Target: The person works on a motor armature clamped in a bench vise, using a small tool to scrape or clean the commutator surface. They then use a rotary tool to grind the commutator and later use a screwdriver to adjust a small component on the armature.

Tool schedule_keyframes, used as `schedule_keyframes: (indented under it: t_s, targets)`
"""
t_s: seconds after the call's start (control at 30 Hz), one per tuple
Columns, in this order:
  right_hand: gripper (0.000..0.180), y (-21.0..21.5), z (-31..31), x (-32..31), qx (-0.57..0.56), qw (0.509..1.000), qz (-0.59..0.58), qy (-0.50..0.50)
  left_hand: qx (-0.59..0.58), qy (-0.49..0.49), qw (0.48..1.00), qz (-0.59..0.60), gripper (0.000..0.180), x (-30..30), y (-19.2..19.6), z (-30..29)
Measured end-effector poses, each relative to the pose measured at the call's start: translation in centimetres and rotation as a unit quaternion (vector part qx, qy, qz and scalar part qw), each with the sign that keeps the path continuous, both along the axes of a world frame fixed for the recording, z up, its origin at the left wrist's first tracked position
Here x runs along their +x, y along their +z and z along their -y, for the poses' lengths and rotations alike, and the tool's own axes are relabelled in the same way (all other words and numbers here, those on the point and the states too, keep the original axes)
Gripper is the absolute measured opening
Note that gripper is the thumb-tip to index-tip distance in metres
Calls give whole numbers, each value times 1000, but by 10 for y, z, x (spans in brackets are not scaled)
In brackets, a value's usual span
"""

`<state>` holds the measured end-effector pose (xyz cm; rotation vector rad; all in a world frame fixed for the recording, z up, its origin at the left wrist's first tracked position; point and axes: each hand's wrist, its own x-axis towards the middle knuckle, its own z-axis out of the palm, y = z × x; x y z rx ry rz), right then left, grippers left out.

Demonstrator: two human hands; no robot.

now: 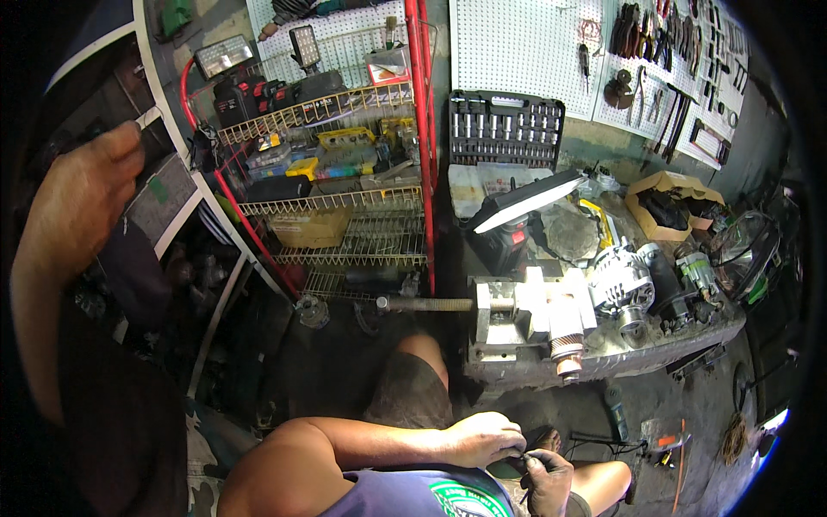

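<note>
Low in front of my body, my left hand (487, 438) is closed in a pinch, its fingertips bent down close to the other hand. Beside it, my right hand (549, 481) is closed too, thumb pressed against the fingers. A small dark piece seems to sit between the two hands, too small to name. Beyond them, a bench vise (495, 323) with a long threaded screw stands at the bench's near edge. In its jaws sits a motor armature (566, 345) with copper-coloured windings, touched by neither hand.
Another person's closed hand (86, 185) is raised at far left. A lit work lamp (534, 202), an alternator (622, 280) and a cardboard box (672, 202) crowd the bench (603, 353). Behind stand a socket set (506, 129) and a red-framed wire rack (336, 202). An angle grinder (616, 412) lies on the floor.
</note>
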<state>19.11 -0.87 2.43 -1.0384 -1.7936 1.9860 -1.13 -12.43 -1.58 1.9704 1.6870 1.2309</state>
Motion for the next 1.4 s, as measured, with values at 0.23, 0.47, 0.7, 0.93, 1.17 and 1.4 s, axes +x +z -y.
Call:
schedule_keyframes:
  t_s: [0.23, 0.47, 0.7, 0.93, 1.17, 1.4]
  targets:
    - [16, 5, -3, -2, 16, 1000, 12, 14, -58, -14, 998, 26, 20, 2, 1, 2]
    - [17, 5, -2, -4, 58, 998, 0, 7, -64, 1, 995, 79, 18, 5, 2, 3]
    - [16, 0, 1, 1, 94, 995, 35, 14, -64, 10, 997, 43, 22, 8, 5, 3]
    - [29, -53, -28, -10, 19, 997, 27, 77, -151, 7, 988, 32, 25, -7, -16, -16]
    - [39, -60, -91, -31, 12, 980, 47, 194, -286, 81, 935, 194, 25, -18, -38, -46]
    - [24, 28, -128, -28, 60, 987, 122, 91, -298, 108, 922, 222, 27, 0, 9, -83]
